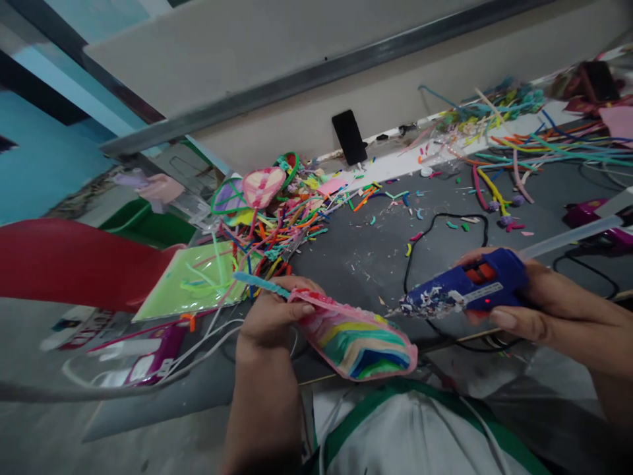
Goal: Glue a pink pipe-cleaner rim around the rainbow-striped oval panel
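My left hand (277,310) pinches a flat, striped craft piece (366,340) with a pink rim and bands of yellow, teal, beige, blue and green. A light-blue fuzzy stem (260,284) sticks out past my fingers to the left. In my right hand (539,310) is a blue glue gun (465,287), its fingers wrapped round the body and a clear glue stick (573,237) in its back end. The gun's nozzle, crusted with debris, points left and lies close to the piece's upper edge. Whether it touches is unclear.
Colourful stems (291,227) and a pink heart shape (264,187) are heaped at the left. A green sheet (192,280) lies nearby. A phone (349,137) leans against the wall. The gun's black cord loops across the grey table (356,244). A red chair (79,260) stands left.
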### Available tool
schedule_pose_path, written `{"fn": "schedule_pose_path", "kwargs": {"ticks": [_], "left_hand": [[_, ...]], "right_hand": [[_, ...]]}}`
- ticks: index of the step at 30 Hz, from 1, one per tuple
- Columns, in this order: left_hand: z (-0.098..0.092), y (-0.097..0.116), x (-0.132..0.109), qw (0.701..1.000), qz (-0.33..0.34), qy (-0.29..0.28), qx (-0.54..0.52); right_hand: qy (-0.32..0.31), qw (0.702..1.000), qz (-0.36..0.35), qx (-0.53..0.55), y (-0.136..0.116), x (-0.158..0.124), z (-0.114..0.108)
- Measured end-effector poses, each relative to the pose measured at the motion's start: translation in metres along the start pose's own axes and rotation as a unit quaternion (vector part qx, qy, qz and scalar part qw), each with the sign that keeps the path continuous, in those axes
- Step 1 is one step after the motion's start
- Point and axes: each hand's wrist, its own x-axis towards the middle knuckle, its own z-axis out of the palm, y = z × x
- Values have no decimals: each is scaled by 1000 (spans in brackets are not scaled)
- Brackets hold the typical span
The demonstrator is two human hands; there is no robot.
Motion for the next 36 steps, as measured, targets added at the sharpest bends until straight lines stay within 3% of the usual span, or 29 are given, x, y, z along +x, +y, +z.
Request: {"fn": "schedule_pose_path", "kwargs": {"ticks": [8, 17, 26, 36], "left_hand": [[0, -1, -1, 1000, -2, 4, 2], [-4, -2, 0, 1000, 7, 30, 1], [-7, -1, 0, 999, 29, 45, 2], [-5, 0, 0, 998, 34, 54, -3]], "right_hand": [[-13, 1000, -11, -18, -4, 4, -3], [-23, 997, -75, -13, 3, 1, -11], [-14, 996, -85, -38, 14, -8, -12], [-46, 993, -76, -76, 18, -9, -12]]}}
